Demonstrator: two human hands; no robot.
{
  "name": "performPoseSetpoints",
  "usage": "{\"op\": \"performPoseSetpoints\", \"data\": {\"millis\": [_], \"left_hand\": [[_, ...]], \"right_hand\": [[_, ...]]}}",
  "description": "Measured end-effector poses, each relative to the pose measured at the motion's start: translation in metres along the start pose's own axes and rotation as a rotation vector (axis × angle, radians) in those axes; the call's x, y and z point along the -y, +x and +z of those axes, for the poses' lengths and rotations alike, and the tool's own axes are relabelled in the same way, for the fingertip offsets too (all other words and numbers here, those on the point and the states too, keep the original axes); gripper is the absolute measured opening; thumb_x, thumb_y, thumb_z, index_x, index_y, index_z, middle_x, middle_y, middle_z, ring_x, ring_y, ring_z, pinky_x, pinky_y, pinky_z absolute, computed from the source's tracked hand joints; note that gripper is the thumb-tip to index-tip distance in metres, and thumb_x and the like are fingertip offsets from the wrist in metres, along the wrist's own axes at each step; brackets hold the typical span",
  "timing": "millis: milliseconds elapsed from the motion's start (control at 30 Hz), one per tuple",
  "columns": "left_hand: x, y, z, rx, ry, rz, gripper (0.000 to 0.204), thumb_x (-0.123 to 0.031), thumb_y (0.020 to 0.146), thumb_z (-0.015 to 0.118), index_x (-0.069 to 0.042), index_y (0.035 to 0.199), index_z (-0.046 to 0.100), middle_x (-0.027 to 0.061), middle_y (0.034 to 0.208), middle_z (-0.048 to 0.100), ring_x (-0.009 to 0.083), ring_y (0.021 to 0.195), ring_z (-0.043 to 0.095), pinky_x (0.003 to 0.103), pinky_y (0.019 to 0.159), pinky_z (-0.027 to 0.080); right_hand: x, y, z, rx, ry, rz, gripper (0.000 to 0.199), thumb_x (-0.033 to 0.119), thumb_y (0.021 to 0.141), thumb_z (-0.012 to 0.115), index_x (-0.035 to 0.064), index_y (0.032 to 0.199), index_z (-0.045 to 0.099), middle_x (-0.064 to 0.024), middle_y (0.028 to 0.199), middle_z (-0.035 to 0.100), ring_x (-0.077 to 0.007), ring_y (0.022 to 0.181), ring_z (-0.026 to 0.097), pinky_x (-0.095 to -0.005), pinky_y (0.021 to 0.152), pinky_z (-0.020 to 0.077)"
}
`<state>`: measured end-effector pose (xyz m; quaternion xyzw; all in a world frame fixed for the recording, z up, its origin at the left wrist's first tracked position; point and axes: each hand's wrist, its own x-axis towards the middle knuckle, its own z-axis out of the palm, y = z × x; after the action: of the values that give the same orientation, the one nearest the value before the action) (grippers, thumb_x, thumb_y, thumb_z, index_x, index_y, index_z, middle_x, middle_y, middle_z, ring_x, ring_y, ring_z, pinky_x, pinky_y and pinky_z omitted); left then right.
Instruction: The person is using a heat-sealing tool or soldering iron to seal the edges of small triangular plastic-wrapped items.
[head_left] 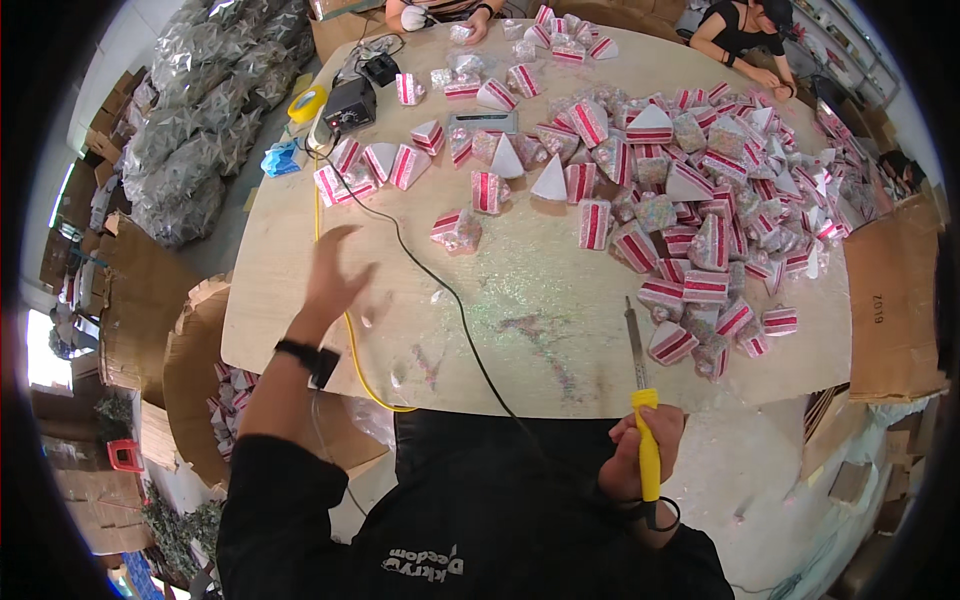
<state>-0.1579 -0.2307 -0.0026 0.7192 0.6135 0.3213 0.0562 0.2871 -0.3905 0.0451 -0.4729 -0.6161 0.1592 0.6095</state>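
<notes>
My right hand [640, 450] grips a soldering iron [644, 400] by its yellow handle, metal tip pointing away over the wooden table [560, 330]. Its black cord [440, 285] runs across the table toward a black control box [350, 103]. My left hand [335, 275] hovers open above the table's left part, fingers spread, holding nothing; a black watch sits on that wrist. A large heap of glittery wedge-shaped pieces with red and white striped sides [700, 210] covers the table's right half. One single wedge [458, 229] lies nearest my left hand.
A yellow tape roll [307, 103] and a blue object [281, 159] lie at the table's far left edge. Silvery bagged goods [205, 100] pile up at left. Cardboard boxes [895, 300] stand at right. Other people's hands work at the far end [470, 25].
</notes>
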Motion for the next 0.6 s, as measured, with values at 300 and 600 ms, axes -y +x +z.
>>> {"op": "performPoseSetpoints", "data": {"millis": [300, 600], "left_hand": [[-0.113, 0.121, 0.105, 0.412, 0.323, 0.321, 0.093, -0.036, 0.075, 0.080, -0.017, 0.149, 0.028, 0.0299, 0.148, 0.028, 0.0434, 0.130, 0.044, 0.050, 0.104, 0.044], [-0.100, 0.119, 0.150, 0.125, -0.093, -0.084, 0.042, -0.038, 0.089, 0.067, -0.008, 0.114, 0.051, 0.0163, 0.105, 0.059, 0.0337, 0.083, 0.067, 0.044, 0.071, 0.052]], "right_hand": [[0.010, -0.015, 0.000, -0.053, -0.047, -0.002, 0.023, 0.012, 0.094, 0.061, 0.0039, 0.115, 0.059, -0.0134, 0.092, 0.053, -0.0161, 0.064, 0.055, -0.0278, 0.061, 0.0472], [0.005, -0.021, -0.018, -0.167, -0.080, 0.061, 0.022, 0.006, 0.091, 0.060, 0.0003, 0.112, 0.059, -0.0138, 0.092, 0.054, -0.0159, 0.065, 0.055, -0.0270, 0.062, 0.0469]]}}
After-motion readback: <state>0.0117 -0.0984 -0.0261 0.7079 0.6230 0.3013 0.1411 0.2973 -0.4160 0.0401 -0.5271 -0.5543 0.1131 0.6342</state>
